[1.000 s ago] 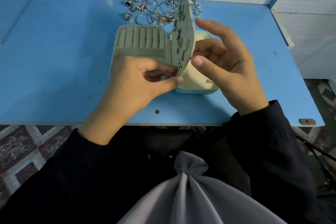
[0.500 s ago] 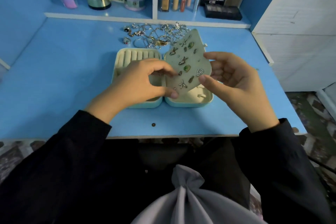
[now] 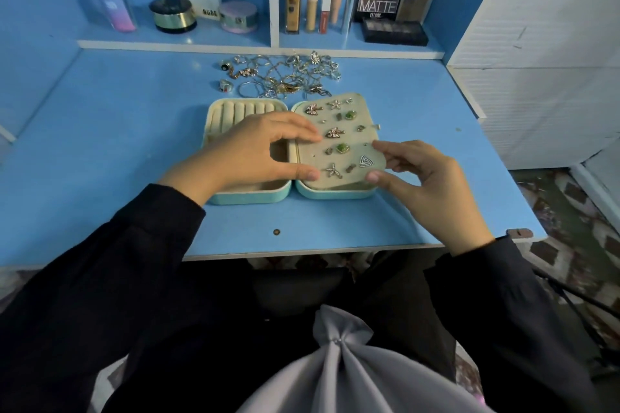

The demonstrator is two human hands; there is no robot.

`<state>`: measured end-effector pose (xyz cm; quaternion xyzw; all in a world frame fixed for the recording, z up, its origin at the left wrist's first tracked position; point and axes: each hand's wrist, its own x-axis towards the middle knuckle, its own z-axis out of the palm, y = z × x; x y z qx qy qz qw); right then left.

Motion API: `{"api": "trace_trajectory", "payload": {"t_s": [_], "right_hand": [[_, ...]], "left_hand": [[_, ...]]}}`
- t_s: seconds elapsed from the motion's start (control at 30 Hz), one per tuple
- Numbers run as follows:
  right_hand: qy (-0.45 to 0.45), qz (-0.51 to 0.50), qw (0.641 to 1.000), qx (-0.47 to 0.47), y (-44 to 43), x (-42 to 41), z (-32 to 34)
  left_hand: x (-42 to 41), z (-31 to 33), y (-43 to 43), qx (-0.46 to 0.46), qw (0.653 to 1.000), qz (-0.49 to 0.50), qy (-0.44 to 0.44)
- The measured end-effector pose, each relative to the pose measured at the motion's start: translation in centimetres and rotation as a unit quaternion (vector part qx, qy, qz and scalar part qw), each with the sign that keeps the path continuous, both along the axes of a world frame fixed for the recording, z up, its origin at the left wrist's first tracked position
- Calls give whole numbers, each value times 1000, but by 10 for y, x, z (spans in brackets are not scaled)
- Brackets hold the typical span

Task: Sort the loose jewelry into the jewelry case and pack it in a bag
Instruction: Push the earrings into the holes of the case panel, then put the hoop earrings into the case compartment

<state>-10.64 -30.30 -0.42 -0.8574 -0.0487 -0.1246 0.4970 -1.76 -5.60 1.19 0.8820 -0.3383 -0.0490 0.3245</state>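
Left hand (image 3: 248, 154), right hand (image 3: 429, 188) on earring panel (image 3: 349, 132), seemingly atop jewelry case (image 3: 250, 197)

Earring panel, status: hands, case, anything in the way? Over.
Edges of earring panel pinched by left hand and right hand. Panel lies flat over right half of jewelry case. Behind the case, loose jewelry pile unsorted. Nothing blocking.

1. On table (image 3: 117, 144), jewelry case (image 3: 248, 197) is lying open.
2. Over its right half, earring panel (image 3: 352, 139) is resting.
3. Just behind case, loose jewelry (image 3: 281, 75) is sitting heaped.
4. Behind that, shelf (image 3: 201, 42) is standing.
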Motion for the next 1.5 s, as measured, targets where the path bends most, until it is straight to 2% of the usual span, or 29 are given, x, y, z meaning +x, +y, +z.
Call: {"api": "trace_trajectory", "payload": {"t_s": [0.13, 0.4, 0.6, 0.7, 0.83, 0.97, 1.2, 1.37, 1.5], "right_hand": [[-5, -19, 999, -38, 2, -3, -10], [25, -42, 998, -39, 8, -7, -13], [72, -84, 993, 48, 39, -17, -12], [54, -116, 992, 10, 66, -22, -19], [43, -122, 992, -7, 73, -17, -26], [71, -80, 994, -16, 58, -7, -21], [127, 53, 986, -95, 16, 32, -3], [156, 113, 980, -47, 3, 59, 2], [155, 89, 984, -8, 1, 67, -5]], "left_hand": [[1, -3, 0, -5, 1000, 1, -1], [11, -5, 3, 24, 1000, -17, -7], [45, 5, 6, 97, 995, -2, -11], [57, 10, 4, 127, 992, -6, -7], [60, 10, 2, 119, 993, 17, 19], [54, 8, 5, 95, 993, 73, 5], [32, 10, 25, 103, 979, 176, -3], [8, 9, 36, 90, 970, 227, 12], [-9, 3, 43, 47, 968, 242, 53]]}}
